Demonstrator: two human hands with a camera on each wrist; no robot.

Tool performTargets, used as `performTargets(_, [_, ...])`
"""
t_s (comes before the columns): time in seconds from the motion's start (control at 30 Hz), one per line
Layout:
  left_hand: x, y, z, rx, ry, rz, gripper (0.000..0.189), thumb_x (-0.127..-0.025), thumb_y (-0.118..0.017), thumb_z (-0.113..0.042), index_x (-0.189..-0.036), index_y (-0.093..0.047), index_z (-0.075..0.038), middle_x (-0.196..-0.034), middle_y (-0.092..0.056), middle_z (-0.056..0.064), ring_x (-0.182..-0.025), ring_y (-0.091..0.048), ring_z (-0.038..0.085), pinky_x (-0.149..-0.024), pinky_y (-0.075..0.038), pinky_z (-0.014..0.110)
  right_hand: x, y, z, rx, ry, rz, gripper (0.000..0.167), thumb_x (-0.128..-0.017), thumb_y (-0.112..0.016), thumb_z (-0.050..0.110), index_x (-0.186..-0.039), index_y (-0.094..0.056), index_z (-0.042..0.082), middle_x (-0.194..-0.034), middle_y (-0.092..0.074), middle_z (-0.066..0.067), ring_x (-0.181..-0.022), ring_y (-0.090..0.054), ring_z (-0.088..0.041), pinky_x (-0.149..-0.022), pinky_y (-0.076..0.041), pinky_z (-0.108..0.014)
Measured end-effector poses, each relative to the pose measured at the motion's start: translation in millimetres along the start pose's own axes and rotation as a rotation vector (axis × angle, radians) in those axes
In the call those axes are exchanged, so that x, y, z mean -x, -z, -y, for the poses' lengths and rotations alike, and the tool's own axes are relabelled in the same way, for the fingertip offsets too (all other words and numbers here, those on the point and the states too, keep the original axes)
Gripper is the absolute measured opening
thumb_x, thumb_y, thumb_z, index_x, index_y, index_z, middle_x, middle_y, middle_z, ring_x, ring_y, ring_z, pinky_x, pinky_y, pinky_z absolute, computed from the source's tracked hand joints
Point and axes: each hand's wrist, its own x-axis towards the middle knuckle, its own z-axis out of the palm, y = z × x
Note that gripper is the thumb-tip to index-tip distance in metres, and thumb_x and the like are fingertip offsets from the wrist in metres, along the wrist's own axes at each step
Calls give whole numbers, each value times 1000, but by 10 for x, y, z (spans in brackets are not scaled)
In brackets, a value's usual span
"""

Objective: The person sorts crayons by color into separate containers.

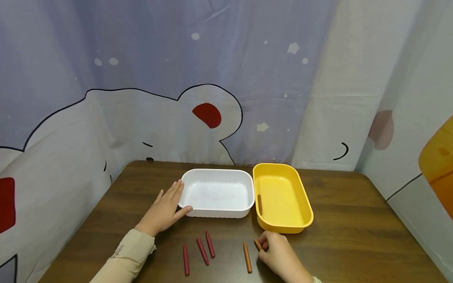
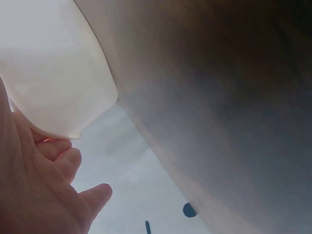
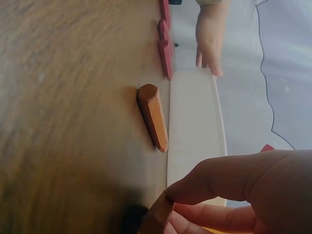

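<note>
My right hand (image 1: 281, 253) pinches an orange-brown crayon (image 1: 258, 244) just in front of the yellow tray; the right wrist view shows that crayon (image 3: 158, 214) between thumb and fingers. A second orange-brown crayon (image 1: 247, 257) lies on the table to its left. Another brown crayon (image 1: 260, 204) rests inside the yellow tray (image 1: 303, 192), along its left wall. With fingers spread and mostly straight, my left hand (image 1: 164, 212) touches the left end of the white tray (image 1: 219, 213). In the left wrist view its fingertips are at the tray's wall (image 2: 63, 87).
Three dark red crayons, one at the left (image 1: 186, 260), one in the middle (image 1: 203, 251) and one at the right (image 1: 210, 244), lie on the brown table (image 1: 339, 228) before the white tray. The trays stand side by side. A printed curtain (image 1: 159, 122) hangs behind the table.
</note>
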Motion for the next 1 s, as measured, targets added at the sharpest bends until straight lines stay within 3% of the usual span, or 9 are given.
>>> performTargets(0.23, [1, 10, -1, 1, 5, 10, 89, -101, -55, -55, -158, -23, 6, -165, -21, 21, -153, -20, 37, -117, -19, 66, 6, 48, 15, -112, -12, -7, 20, -73, -76, -7, -86, -66, 4, -73, -65, 2, -67, -59, -10, -58, -50, -23])
performTargets(0.6, [-5, -5, 6, -2, 5, 12, 89, -101, -54, -55, -158, -23, 6, -165, -21, 21, -153, -20, 37, -117, -19, 66, 0, 110, 57, -192, -12, -62, 17, -76, -75, -6, -91, -71, 1, -77, -68, 0, -67, -64, -11, -60, -54, -21])
performTargets(1.0, [-13, -13, 11, -5, -3, 4, 89, -100, -56, -54, -157, -24, 7, -165, -22, 22, -152, -21, 38, -117, -21, 66, -27, 377, 137, -372, -74, -50, 18, -81, -76, -1, -99, -72, -2, -82, -69, -4, -72, -67, -15, -65, -56, -24])
